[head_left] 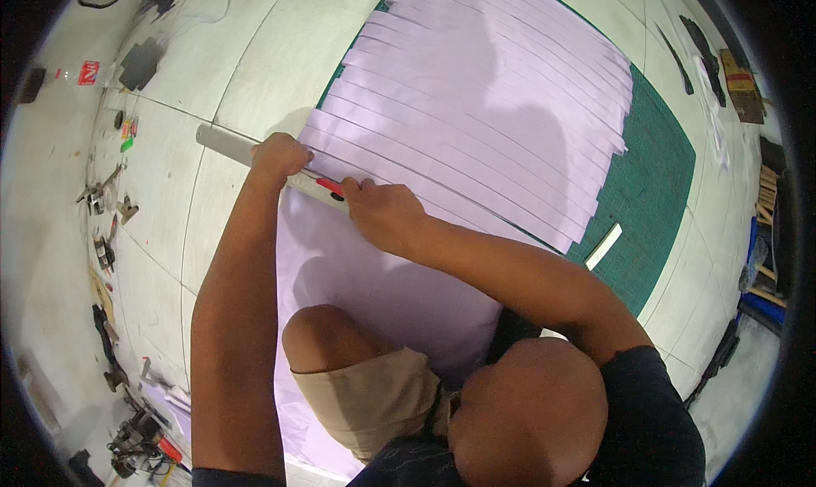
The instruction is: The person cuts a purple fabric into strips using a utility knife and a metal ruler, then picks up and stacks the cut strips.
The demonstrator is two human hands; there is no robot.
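Note:
My left hand (282, 158) presses down on a long pale straightedge (228, 143), its fingers wrapped over the bar near its left end. Closed around a red-handled cutter (330, 186), my right hand (384, 215) rests beside the straightedge, to the right of my left hand. The blade is too small to make out. Under both hands lies a lilac sheet (493, 87); its far part is slit into several long parallel strips. A narrow dark gap runs along the nearest strip, past my right forearm. A green cutting mat (650, 181) shows beneath the sheet.
A short white strip (603, 246) lies on the mat by my right forearm. My bent knee (331, 338) is over the near part of the sheet. Clamps (127, 208) and small tools line the left wall. A brown box (742, 86) stands at the far right.

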